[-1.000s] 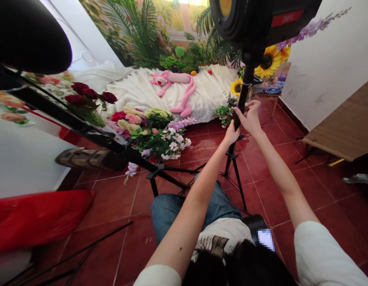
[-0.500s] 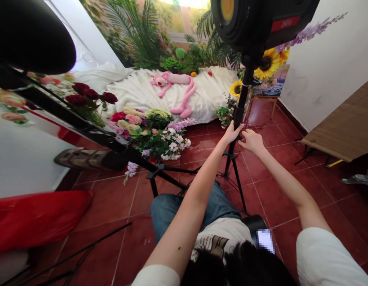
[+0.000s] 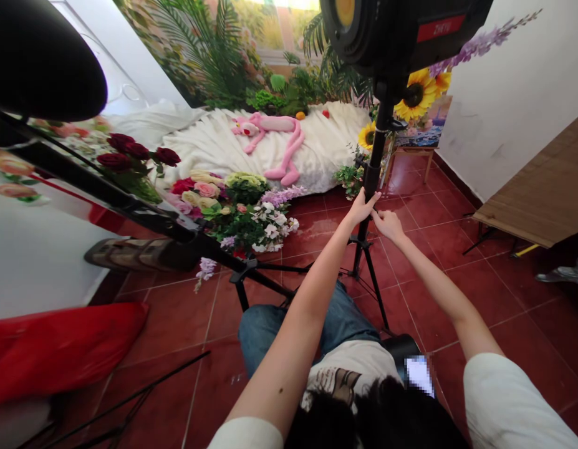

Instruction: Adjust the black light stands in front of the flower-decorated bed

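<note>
A black studio light (image 3: pixel 401 37) with a red label sits on top of a black light stand (image 3: pixel 378 146) in front of me. My left hand (image 3: pixel 360 209) is wrapped round the stand's pole below a collar. Just to its right, at about the same height, my right hand (image 3: pixel 386 223) is closed against the pole, its fingertips at the dark knob there. The fingers mostly hide that knob. Below my hands the stand's tripod legs (image 3: pixel 373 274) spread over the floor beside my knee.
At left, a second stand (image 3: pixel 143 218) with a black lamp head (image 3: pixel 40 62) slants across. Artificial flowers (image 3: pixel 242 212) lie before a white-draped platform (image 3: pixel 326 143) bearing a pink plush toy (image 3: pixel 274 134). A brown board (image 3: pixel 536 187) stands right, a red cloth (image 3: pixel 64 343) left.
My right hand has turned at the knob, its fingers now folded closer to the pole. My left hand keeps its hold. The view has shifted slightly.
</note>
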Demonstrator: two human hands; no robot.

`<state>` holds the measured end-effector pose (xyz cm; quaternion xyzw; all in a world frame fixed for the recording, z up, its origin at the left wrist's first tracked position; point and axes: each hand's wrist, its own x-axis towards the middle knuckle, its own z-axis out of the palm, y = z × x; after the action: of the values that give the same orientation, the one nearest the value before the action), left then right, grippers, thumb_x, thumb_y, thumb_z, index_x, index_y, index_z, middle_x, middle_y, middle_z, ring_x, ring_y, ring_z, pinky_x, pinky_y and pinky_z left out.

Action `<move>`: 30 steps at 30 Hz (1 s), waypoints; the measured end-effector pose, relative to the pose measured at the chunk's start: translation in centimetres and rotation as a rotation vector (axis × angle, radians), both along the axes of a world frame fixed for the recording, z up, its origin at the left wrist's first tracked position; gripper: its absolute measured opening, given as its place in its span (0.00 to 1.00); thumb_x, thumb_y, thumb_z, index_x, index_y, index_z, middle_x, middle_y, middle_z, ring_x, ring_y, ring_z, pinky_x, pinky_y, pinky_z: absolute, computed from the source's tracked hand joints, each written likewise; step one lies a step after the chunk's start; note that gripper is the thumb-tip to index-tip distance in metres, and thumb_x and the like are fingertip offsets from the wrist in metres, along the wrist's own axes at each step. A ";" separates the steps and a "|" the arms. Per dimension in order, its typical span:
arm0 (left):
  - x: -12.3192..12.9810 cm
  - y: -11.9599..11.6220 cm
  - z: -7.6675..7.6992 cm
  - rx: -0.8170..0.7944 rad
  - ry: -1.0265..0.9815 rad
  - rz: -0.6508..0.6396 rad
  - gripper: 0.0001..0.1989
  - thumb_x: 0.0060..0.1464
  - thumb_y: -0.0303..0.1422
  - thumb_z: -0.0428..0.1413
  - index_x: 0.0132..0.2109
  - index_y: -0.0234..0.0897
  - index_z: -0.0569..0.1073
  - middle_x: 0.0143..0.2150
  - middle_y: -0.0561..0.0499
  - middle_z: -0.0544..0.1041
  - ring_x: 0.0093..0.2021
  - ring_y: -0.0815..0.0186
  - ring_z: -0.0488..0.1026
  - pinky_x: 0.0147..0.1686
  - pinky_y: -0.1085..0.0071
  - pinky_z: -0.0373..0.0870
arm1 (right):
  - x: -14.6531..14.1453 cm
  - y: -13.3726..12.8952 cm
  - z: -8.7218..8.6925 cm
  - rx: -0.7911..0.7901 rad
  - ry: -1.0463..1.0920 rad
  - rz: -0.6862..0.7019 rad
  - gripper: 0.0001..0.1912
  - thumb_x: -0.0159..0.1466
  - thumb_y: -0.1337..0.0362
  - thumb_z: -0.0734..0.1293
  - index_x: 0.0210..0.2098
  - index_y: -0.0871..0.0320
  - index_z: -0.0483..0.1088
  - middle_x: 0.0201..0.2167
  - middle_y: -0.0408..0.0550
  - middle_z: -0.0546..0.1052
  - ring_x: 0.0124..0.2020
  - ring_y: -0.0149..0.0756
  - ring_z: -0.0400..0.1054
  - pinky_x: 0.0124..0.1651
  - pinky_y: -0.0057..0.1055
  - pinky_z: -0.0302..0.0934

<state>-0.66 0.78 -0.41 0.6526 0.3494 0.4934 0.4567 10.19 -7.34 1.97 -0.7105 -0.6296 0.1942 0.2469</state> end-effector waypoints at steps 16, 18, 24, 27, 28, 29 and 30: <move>-0.1 0.3 -0.2 -0.042 0.004 -0.022 0.16 0.59 0.43 0.56 0.46 0.35 0.70 0.42 0.48 0.75 0.45 0.65 0.73 0.51 0.68 0.69 | 0.3 -0.8 -0.3 0.202 0.432 -0.058 0.28 0.58 0.43 0.65 0.19 0.54 0.48 0.16 0.36 0.54 0.21 0.26 0.49 0.26 0.25 0.46; -0.1 0.4 -0.3 -0.064 -0.010 -0.025 0.15 0.58 0.42 0.57 0.45 0.35 0.69 0.41 0.49 0.75 0.43 0.66 0.73 0.50 0.68 0.69 | 0.9 -1.3 1.0 0.280 0.134 -0.028 0.23 0.57 0.48 0.67 0.21 0.55 0.54 0.19 0.38 0.62 0.24 0.28 0.56 0.30 0.26 0.48; -0.1 0.4 -0.3 -0.072 -0.037 -0.015 0.13 0.57 0.41 0.59 0.43 0.36 0.70 0.41 0.49 0.76 0.44 0.66 0.73 0.50 0.69 0.69 | -0.6 -1.5 3.8 0.058 -0.450 0.108 0.16 0.62 0.51 0.65 0.33 0.59 0.74 0.35 0.54 0.80 0.38 0.43 0.73 0.35 0.30 0.57; -0.2 0.4 -0.3 -0.067 -0.032 -0.011 0.14 0.57 0.41 0.59 0.43 0.36 0.70 0.40 0.49 0.76 0.44 0.65 0.73 0.51 0.68 0.69 | -1.7 -1.3 4.4 -0.022 -0.563 0.100 0.21 0.67 0.52 0.61 0.41 0.62 0.77 0.40 0.62 0.80 0.44 0.48 0.75 0.40 0.33 0.62; -0.2 0.3 -0.3 -0.067 -0.030 -0.010 0.14 0.57 0.41 0.59 0.43 0.36 0.70 0.40 0.49 0.76 0.44 0.65 0.73 0.51 0.68 0.69 | -2.0 -1.2 4.5 -0.043 -0.588 0.102 0.22 0.68 0.52 0.60 0.43 0.63 0.77 0.41 0.64 0.80 0.45 0.50 0.75 0.42 0.33 0.63; -0.2 0.3 -0.3 -0.068 -0.030 -0.005 0.14 0.57 0.42 0.59 0.43 0.36 0.70 0.41 0.49 0.76 0.44 0.65 0.73 0.51 0.67 0.69 | -2.1 -1.2 4.6 -0.061 -0.608 0.109 0.23 0.69 0.53 0.59 0.44 0.65 0.77 0.42 0.66 0.80 0.47 0.51 0.75 0.43 0.34 0.64; -0.1 0.2 -0.3 -0.069 -0.030 0.002 0.14 0.58 0.42 0.58 0.43 0.36 0.70 0.41 0.49 0.76 0.45 0.65 0.73 0.52 0.67 0.69 | -2.1 -1.1 4.7 -0.080 -0.618 0.118 0.24 0.70 0.53 0.58 0.45 0.67 0.77 0.43 0.68 0.80 0.48 0.51 0.75 0.45 0.35 0.64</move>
<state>-0.79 1.02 -0.73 0.6286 0.3600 0.4914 0.4834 8.06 -8.48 6.63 -0.7074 -0.7068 0.0076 0.0039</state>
